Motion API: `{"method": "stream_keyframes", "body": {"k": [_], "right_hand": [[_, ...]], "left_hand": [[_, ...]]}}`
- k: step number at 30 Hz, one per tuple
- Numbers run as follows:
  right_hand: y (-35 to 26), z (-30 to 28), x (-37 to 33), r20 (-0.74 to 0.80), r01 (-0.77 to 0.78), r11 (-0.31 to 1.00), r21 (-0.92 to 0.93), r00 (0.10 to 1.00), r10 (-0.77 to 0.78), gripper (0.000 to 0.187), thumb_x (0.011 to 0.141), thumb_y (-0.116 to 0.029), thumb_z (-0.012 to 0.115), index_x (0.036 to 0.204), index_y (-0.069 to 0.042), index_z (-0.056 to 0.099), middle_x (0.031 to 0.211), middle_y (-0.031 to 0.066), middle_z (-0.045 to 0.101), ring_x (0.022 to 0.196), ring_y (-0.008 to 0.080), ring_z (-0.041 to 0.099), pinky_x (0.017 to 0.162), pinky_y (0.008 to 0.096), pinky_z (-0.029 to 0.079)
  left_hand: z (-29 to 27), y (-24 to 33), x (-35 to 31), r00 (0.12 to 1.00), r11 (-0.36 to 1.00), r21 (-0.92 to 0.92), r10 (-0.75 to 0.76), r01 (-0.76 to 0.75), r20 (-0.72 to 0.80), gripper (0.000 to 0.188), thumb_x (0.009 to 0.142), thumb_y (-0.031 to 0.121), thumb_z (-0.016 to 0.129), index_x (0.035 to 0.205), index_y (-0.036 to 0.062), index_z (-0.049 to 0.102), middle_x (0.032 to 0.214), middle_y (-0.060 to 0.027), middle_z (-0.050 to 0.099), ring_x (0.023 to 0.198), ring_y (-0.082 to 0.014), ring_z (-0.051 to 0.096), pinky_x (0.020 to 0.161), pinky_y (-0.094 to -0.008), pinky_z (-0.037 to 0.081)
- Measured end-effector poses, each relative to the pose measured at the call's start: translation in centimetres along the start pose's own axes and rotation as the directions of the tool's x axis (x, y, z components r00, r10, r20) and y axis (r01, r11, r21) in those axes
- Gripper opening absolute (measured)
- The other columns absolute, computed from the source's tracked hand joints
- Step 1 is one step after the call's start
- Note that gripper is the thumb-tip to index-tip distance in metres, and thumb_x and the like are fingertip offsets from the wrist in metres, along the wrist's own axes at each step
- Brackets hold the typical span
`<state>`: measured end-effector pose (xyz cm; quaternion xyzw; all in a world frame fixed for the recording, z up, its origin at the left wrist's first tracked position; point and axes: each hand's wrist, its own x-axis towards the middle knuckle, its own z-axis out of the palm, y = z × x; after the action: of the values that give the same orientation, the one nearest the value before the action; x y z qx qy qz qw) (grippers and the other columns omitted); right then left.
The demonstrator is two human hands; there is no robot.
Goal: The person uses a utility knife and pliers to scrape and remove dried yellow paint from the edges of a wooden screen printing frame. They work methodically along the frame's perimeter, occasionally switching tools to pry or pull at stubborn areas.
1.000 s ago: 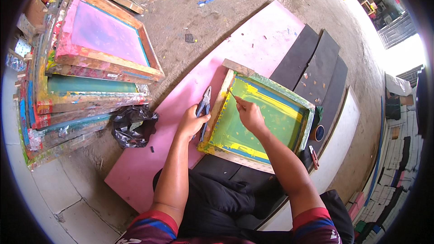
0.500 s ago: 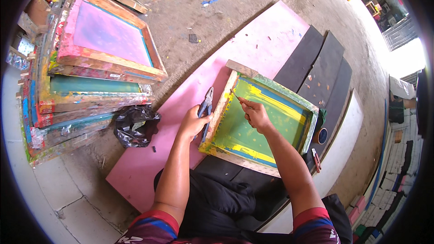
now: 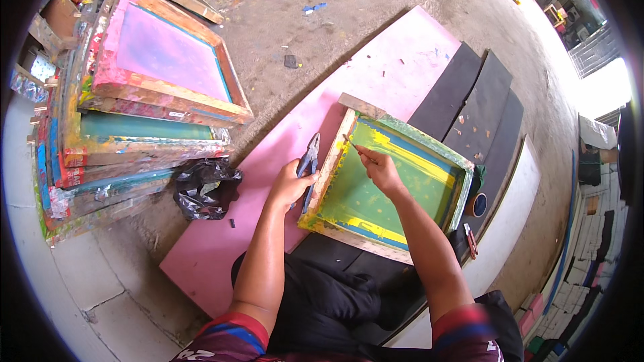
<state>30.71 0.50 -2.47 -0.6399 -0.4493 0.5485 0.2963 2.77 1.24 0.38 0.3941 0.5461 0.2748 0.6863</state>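
Note:
My left hand (image 3: 289,186) is closed around a pair of pliers (image 3: 311,157) with dark blue handles, jaws pointing away from me. It is just left of a wooden-framed printing screen (image 3: 396,171) with green mesh and yellow paint streaks. Over the mesh, my right hand (image 3: 381,173) pinches a thin, dark, stick-like tool (image 3: 350,141). Its tip is at the inner left edge of the frame, near the far left corner. The kind of tool is too small to make out. A wooden block (image 3: 360,104) lies along the far left corner.
Under the screen are a pink board (image 3: 268,161) and black boards (image 3: 463,87). To the right lie a small round container (image 3: 477,204) and a red-handled cutter (image 3: 470,241). Stacked paint-stained frames (image 3: 171,104) and a black plastic bag (image 3: 206,188) are on the left.
The whole view has shifted slightly. Both hands keep their grips, and the thin tool's tip stays by the frame's left edge.

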Motion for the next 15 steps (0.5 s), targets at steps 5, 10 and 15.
{"method": "stream_keyframes", "body": {"k": [5,10,15], "right_hand": [[-4.6,-0.7,-1.5,0.243,-0.438,0.773,0.459,0.899,0.365,0.039,0.111,-0.029,0.055,0.147,-0.017,0.065,0.074,-0.0001,0.052,0.054,0.0074,0.042,0.046,0.0268,0.036],[-6.7,-0.3,-3.1,-0.083,-0.197,0.969,-0.15,0.979,0.186,0.035,0.109,-0.029,0.058,0.136,-0.016,0.073,0.084,0.0104,0.072,0.063,0.0187,0.066,0.059,0.0331,0.054],[-5.9,0.4,-1.9,-0.216,0.079,0.864,-0.497,0.953,-0.211,0.035,0.106,-0.027,0.061,0.137,-0.013,0.07,0.119,0.0207,0.075,0.111,0.0363,0.074,0.095,0.0414,0.056]], "left_hand": [[-0.6,-0.5,-0.1,1.0,1.0,-0.015,-0.005,0.005,-0.012,0.019,0.096,0.007,0.077,0.11,0.0008,0.065,0.095,-0.004,0.068,0.08,-0.0141,0.067,0.059,-0.0341,0.062],[-0.2,-0.8,0.0,0.997,1.0,0.002,0.019,-0.019,-0.069,0.019,0.096,0.008,0.077,0.107,0.0012,0.064,0.09,-0.002,0.064,0.075,-0.0135,0.065,0.058,-0.0343,0.061],[-0.4,-1.0,0.2,0.999,0.999,-0.026,0.031,-0.032,-0.044,0.018,0.097,0.007,0.076,0.108,0.0011,0.063,0.09,-0.0023,0.064,0.074,-0.0137,0.064,0.06,-0.0338,0.061]]}}
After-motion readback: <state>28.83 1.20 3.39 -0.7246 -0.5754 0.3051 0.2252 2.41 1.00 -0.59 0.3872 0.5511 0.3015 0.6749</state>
